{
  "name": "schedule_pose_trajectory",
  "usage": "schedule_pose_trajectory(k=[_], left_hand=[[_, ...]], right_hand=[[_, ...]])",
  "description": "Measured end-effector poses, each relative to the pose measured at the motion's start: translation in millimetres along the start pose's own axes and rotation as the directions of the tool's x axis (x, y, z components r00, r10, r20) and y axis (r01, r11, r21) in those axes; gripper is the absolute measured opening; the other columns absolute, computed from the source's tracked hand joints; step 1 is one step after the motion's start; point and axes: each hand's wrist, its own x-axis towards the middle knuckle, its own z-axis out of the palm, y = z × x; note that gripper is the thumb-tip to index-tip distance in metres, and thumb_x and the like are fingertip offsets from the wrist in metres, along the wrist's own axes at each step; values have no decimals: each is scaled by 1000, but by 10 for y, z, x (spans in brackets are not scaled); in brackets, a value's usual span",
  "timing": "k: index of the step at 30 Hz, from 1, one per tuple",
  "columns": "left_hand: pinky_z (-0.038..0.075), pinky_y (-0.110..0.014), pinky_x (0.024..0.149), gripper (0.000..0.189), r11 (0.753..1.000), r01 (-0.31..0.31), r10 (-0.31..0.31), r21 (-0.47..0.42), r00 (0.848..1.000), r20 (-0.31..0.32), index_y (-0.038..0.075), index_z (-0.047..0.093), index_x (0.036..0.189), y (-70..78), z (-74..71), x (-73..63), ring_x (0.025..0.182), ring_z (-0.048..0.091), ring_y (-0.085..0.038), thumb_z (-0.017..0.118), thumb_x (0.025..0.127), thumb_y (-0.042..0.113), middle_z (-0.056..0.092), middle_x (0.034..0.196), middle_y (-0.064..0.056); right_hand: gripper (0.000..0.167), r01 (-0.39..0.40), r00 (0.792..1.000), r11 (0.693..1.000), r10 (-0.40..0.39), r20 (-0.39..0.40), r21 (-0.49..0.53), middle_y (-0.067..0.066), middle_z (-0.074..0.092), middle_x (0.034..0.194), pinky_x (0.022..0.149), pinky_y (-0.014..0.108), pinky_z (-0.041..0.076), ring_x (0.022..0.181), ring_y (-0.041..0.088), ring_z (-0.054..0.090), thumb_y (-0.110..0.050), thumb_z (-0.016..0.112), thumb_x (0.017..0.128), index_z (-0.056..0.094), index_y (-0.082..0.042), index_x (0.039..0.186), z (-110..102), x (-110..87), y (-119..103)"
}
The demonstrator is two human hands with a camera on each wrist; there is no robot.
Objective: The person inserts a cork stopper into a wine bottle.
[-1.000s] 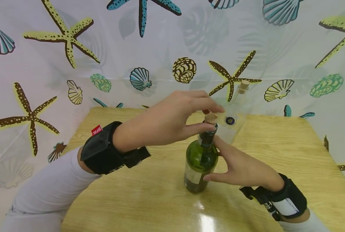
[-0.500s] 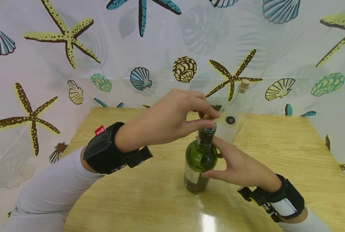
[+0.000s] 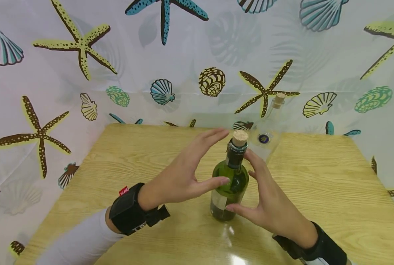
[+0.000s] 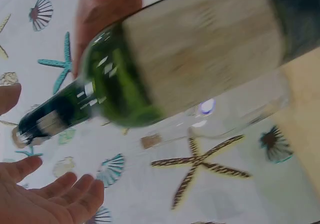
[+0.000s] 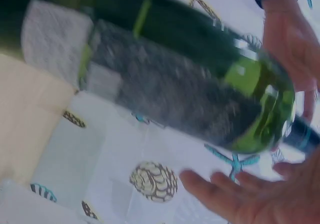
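A green wine bottle (image 3: 230,176) stands upright on the table, with a cork (image 3: 240,138) in its neck. My left hand (image 3: 183,173) is at the bottle's left, fingers straight and spread, thumb in front of the glass. My right hand (image 3: 273,198) curves loosely at the right side, thumb before the lower label and forefinger beside the neck. In the right wrist view, the fingers of the right hand (image 5: 270,194) look extended and apart from the bottle (image 5: 175,79). The left wrist view shows the left hand (image 4: 50,199) loosely spread near the neck, holding nothing.
Behind the green bottle stands a clear glass bottle (image 3: 266,138) with its own cork (image 3: 278,99) and a round blue emblem. The wooden table (image 3: 322,184) meets a white cloth (image 3: 183,44) printed with starfish and shells at the back.
My left hand has let go of the cork, moved down and left, and its fingers have opened. The cork now shows fully. My right hand's fingers have loosened slightly; the bottle stays put.
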Motion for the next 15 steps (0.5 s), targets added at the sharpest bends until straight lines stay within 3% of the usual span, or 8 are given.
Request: schedule_pose_trajectory(k=[2,6,11,15], left_hand=[[28,-44,114,89,999,28,-29,-28,1000,-5,8,23,154,-60,115,-113,143,26,-23,77,85,20,26,156,-10],[39,-46,105,87,990,113,-116,-83,993,-29,10,24,154,-135,335,-292,140,31,-22,77,85,19,29,154,-8],[49,-39,95,74,977,148,-162,-152,983,-84,9,37,148,-201,535,-399,133,42,-22,77,86,13,41,147,-9],[50,-35,94,71,972,143,-166,-188,979,-116,10,39,147,-236,596,-416,132,44,-22,76,86,12,42,145,-8]], right_hand=[[108,-8,997,1000,8,-77,-3,11,21,157,90,55,49,141,35,29,-42,79,79,11,-7,156,67,-49,-24],[97,-45,982,999,43,-185,-4,16,33,150,77,50,56,132,38,40,-36,77,83,18,-5,154,194,-111,-52],[79,-59,972,998,50,-228,-32,20,41,142,74,41,57,124,36,48,-44,65,90,32,-2,149,263,-139,-46],[75,-31,971,999,19,-239,-45,21,42,141,72,41,58,123,36,48,-46,60,92,35,-1,147,273,-124,-27]])
